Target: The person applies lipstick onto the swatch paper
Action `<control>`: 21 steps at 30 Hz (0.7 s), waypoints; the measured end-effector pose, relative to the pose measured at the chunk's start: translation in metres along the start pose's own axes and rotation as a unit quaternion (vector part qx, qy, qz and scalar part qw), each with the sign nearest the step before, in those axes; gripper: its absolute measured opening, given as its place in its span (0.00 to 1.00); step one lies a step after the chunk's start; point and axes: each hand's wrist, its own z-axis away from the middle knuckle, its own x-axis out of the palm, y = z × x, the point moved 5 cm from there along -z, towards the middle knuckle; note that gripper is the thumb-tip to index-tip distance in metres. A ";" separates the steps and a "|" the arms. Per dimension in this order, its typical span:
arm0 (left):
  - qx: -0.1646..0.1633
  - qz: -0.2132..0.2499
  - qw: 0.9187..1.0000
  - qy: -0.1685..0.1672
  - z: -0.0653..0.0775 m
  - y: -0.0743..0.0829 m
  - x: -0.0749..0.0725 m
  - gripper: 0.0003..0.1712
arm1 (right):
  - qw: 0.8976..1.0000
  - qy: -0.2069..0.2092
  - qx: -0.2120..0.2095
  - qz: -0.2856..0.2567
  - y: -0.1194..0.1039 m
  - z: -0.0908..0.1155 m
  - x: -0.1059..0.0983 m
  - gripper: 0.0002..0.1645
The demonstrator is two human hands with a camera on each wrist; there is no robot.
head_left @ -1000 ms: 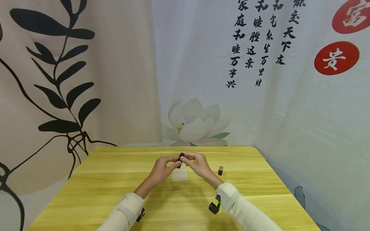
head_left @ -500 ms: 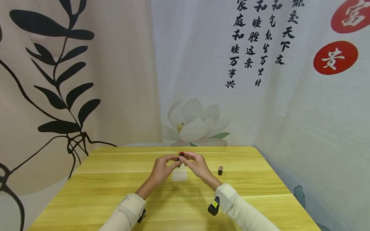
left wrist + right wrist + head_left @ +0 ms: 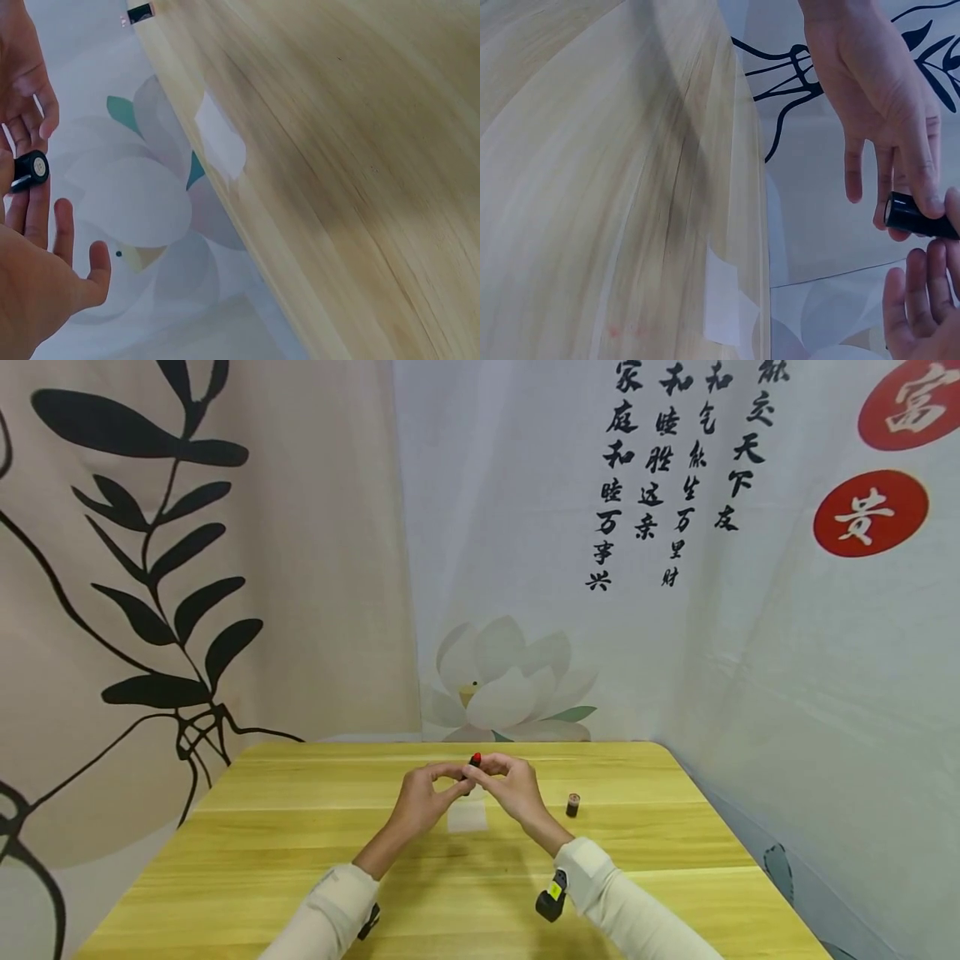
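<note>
A lipstick (image 3: 476,761) in a black tube is held up between my two hands over the far part of the table, its red tip showing at the top. My left hand (image 3: 417,795) pinches the lower tube between thumb and fingers. Higher up, the thumb and fingers of my right hand (image 3: 516,786) grip the same tube. In the left wrist view the round pale end of the lipstick (image 3: 37,168) faces the camera. The right wrist view shows the dark tube (image 3: 911,214) between both hands' fingertips.
A small dark cap (image 3: 573,805) with a pinkish top stands on the wooden table (image 3: 300,860) to the right. White paper (image 3: 467,817) lies below the hands, near the table's far edge. A printed cloth backdrop (image 3: 330,568) hangs behind.
The red lipstick tip has come up out of the tube, where only black showed a second ago. Both hands stay in nearly the same place.
</note>
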 end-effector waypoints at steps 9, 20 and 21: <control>0.000 0.000 1.000 0.009 0.001 -0.002 -0.001 0.14 | 1.000 0.008 0.002 -0.017 0.001 -0.001 0.001 0.13; 0.004 -0.096 0.995 0.012 -0.008 -0.028 -0.011 0.16 | 0.992 -0.050 -0.054 0.105 0.022 -0.018 -0.007 0.22; 0.006 -0.120 0.993 0.014 -0.009 -0.032 -0.012 0.15 | 0.989 -0.052 -0.064 0.123 0.026 -0.020 -0.008 0.21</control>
